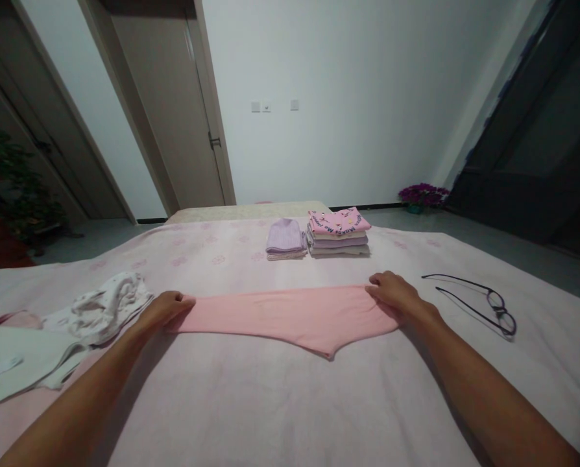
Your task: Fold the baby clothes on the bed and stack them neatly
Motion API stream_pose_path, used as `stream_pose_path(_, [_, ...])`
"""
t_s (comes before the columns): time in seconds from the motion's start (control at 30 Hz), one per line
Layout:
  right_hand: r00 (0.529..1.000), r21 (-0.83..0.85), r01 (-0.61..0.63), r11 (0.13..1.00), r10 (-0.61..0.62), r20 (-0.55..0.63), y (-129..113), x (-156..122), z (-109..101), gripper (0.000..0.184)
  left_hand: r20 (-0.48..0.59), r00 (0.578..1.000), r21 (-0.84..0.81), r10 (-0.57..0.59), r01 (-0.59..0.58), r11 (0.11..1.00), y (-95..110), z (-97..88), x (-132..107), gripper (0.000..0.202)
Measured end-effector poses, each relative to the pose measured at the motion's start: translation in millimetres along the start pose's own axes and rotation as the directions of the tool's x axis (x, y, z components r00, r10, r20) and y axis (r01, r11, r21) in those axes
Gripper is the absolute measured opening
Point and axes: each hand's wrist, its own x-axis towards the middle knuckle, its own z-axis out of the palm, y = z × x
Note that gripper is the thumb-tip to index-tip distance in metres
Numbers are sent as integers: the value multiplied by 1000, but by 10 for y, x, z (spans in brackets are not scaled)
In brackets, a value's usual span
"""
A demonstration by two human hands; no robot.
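Note:
Pink trousers (280, 316), folded lengthwise with the legs together, lie flat across the sheet in front of me. At the left, narrow end, my left hand (166, 308) pinches the leg hems between thumb and fingers. My right hand (392, 292) grips the far corner of the wider waist end, its fingers closed on the cloth. The crotch forms a point toward me, right of the middle. Between the two hands the fabric is stretched out nearly straight.
Beyond the trousers stand a stack of folded clothes (338, 243) and a smaller lilac pile (286, 240). Eyeglasses (499, 310) lie right of my right hand. Crumpled white clothing (108, 305) and a pale green garment (27, 357) lie at left, all on a pinkish sheet (251, 402).

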Motion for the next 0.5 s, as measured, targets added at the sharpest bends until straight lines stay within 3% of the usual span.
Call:
stream_pose_path(0.1, [989, 95, -2, 996, -12, 151, 130, 202, -77, 41, 25, 999, -37, 30, -29, 999, 41, -43, 49, 38])
stream_pose_path(0.2, [975, 130, 25, 991, -53, 215, 209, 292, -115, 46, 38, 998, -60, 52, -50, 997, 60, -98, 70, 37])
stream_pose_path(0.37, [916, 145, 112, 983, -159, 369, 217, 244, -191, 19, 121, 989, -206, 84, -58, 977, 79, -224, 69, 41])
stream_pose_path(0.43, [901, 136, 167, 977, -207, 382, 174, 198, -271, 14, 133, 984, -284, 116, -74, 956, 119, -295, 68, 41])
stream_pose_path(0.5, [916, 131, 224, 966, -254, 312, 111, 149, -403, 12, 98, 984, -348, 147, -104, 932, 194, -385, 65, 42])
